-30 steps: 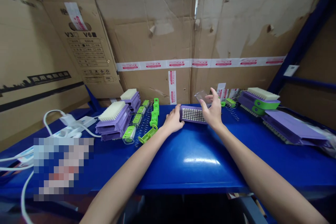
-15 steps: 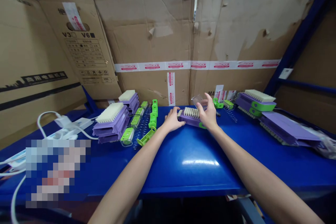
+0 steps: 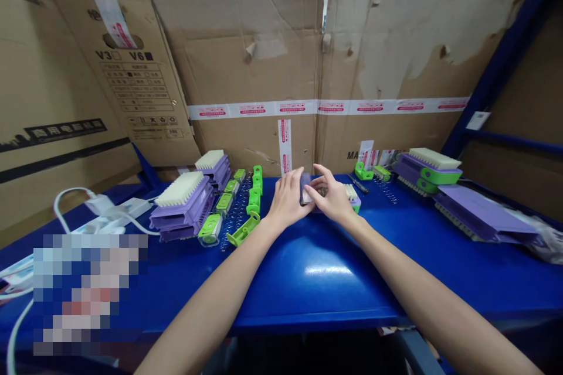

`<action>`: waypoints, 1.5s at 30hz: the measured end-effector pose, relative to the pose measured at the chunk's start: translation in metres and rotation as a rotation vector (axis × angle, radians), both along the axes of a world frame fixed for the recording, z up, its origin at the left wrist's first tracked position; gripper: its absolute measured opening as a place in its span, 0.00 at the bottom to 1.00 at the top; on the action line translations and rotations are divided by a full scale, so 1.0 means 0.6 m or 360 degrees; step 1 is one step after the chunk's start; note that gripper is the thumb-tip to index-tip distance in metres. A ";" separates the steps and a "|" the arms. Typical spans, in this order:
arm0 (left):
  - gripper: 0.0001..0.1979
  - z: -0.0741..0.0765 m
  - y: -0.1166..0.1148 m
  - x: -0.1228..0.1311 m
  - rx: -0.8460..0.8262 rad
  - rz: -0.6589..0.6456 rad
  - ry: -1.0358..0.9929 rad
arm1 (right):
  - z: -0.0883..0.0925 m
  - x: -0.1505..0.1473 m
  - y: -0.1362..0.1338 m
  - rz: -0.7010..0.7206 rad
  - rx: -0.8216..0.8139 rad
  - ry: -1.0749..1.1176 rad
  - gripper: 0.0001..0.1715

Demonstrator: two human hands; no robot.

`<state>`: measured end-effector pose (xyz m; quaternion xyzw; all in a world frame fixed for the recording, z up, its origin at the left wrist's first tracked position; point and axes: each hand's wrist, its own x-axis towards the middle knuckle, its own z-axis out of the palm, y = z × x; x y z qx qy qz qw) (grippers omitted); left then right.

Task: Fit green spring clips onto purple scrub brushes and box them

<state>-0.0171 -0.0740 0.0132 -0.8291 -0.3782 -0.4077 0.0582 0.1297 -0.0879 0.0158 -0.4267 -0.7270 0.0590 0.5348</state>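
My left hand [image 3: 285, 199] and my right hand [image 3: 333, 198] are close together at the middle of the blue table. Between them stands a clear plastic piece [image 3: 304, 188], like a small cover, tilted up. My right thumb and fingers pinch it, and my left fingers close on its left side. Behind and below my right hand lies a purple brush [image 3: 354, 201] with cream bristles and a green end. Most of this brush is hidden by my hands, so I cannot tell whether the clear piece touches it.
Purple brushes [image 3: 182, 205] stack at left, beside green-and-clear parts [image 3: 210, 227], springs [image 3: 235, 211] and green brackets [image 3: 254, 199]. At right lie a dark pen-like tool [image 3: 358, 184], another green bracket [image 3: 363, 171] and more brushes [image 3: 440, 170]. A white power strip [image 3: 109, 217] with cables sits far left. Cardboard [image 3: 246, 58] walls the back.
My right hand has brought the clear plastic piece left and down toward my left hand. My left hand has left the brush's end and closed on the piece. The view has shifted slightly.
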 end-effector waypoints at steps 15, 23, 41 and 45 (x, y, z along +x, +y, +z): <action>0.34 0.004 0.021 -0.029 -0.1140 -0.0006 -0.0253 | 0.020 0.122 0.025 -0.1174 -0.1157 -0.0042 0.30; 0.37 0.009 0.018 -0.038 -0.1098 0.0081 0.0164 | -0.015 0.139 0.057 -0.0905 -0.0904 0.0483 0.25; 0.44 -0.022 0.011 -0.011 -0.0599 -0.0163 0.0233 | -0.032 0.112 0.053 -0.0114 -0.0735 0.1414 0.23; 0.39 -0.018 0.013 -0.015 -0.0268 -0.0277 0.0240 | -0.028 0.115 0.055 -0.0093 -0.0863 0.1618 0.20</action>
